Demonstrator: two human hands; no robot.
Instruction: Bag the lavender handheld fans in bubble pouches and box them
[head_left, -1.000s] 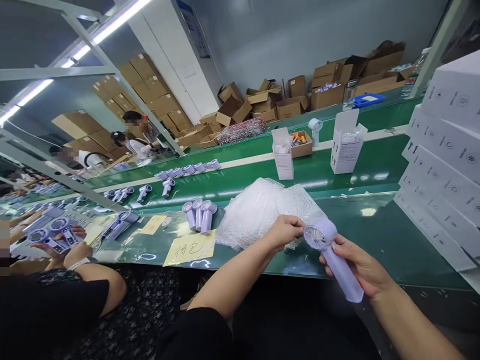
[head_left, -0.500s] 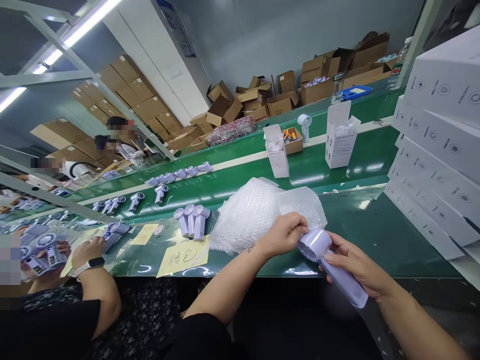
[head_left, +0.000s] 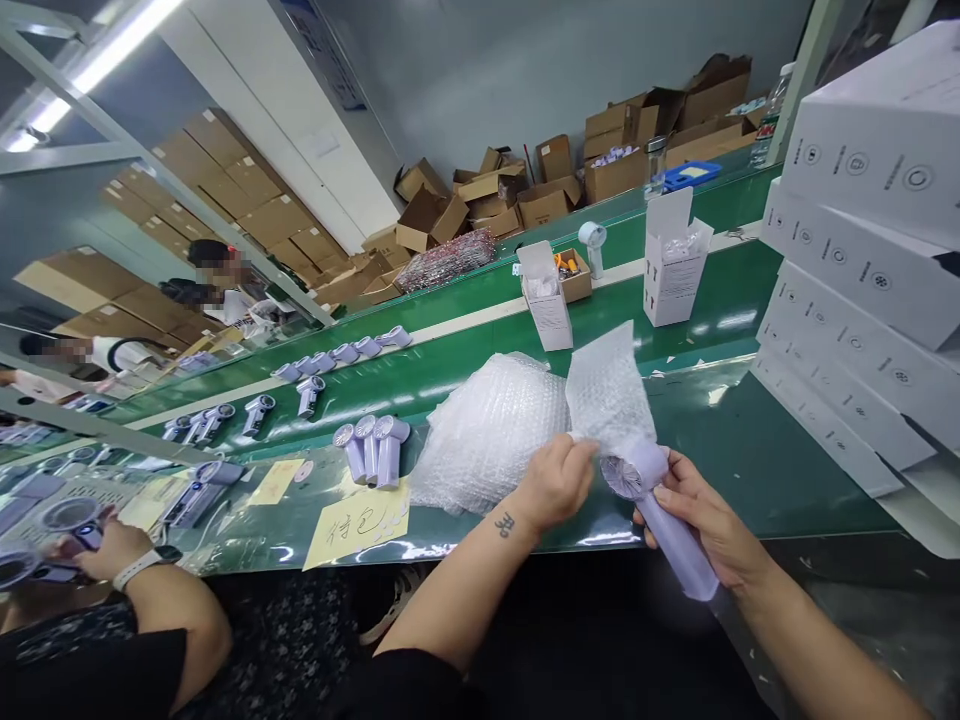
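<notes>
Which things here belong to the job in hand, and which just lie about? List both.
Apparently part of the job:
- purple fan, in the right hand
- bubble-wrap sheet, pinched by the left hand
- bubble-wrap pile

Apparently just lying about:
- plastic bottle
- glass jar
- blue item

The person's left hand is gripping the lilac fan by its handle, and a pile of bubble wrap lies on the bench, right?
Not quite: the right hand grips the lilac fan by its handle, as the head view shows. A pile of bubble wrap does lie on the bench.
</notes>
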